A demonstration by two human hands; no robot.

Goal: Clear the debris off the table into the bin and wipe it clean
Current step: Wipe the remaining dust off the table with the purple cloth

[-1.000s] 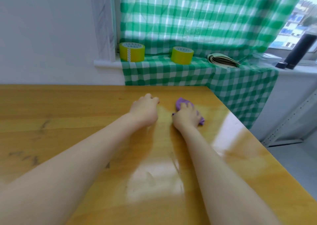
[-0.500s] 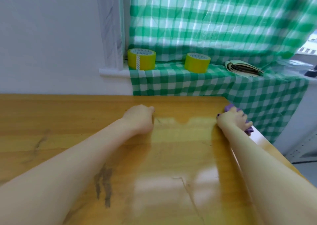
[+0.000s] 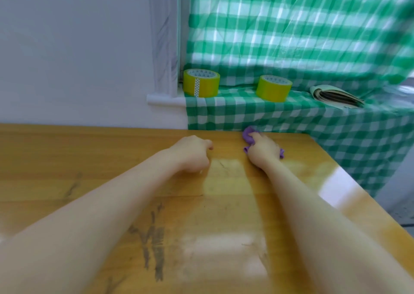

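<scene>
- Across the whole foreground: table (image 3: 94, 163), orange-yellow wood, flat and heavily varnished, with window glare lying on it in pale patches.
- Behind it: checked sheet (image 3: 291, 36), green and white, thin glossy plastic, hung at the window and draped over the sill.
- Near part of the tabletop: dark smears (image 3: 154, 240), grey, streaky, not yet wiped.
- Left hand (image 3: 190, 157), knuckles up, fingers curled under in a loose fist with nothing seen in it, resting on the wood.
- Right hand (image 3: 264, 148), at the table's far edge, fingers closed over the purple cloth (image 3: 247, 134).
- Purple cloth: small, soft, crumpled wad, pressed to the wood, poking out either side of the hand.
- Sill items: two yellow tape rolls (image 3: 201, 85) (image 3: 273, 91), squat cylinders; a booklet (image 3: 336, 96) with curled pages.
- Step judged: wiping, far strip; bin not in view. The next move probably called for drawing the cloth nearer, with firm pressure over the smears.
</scene>
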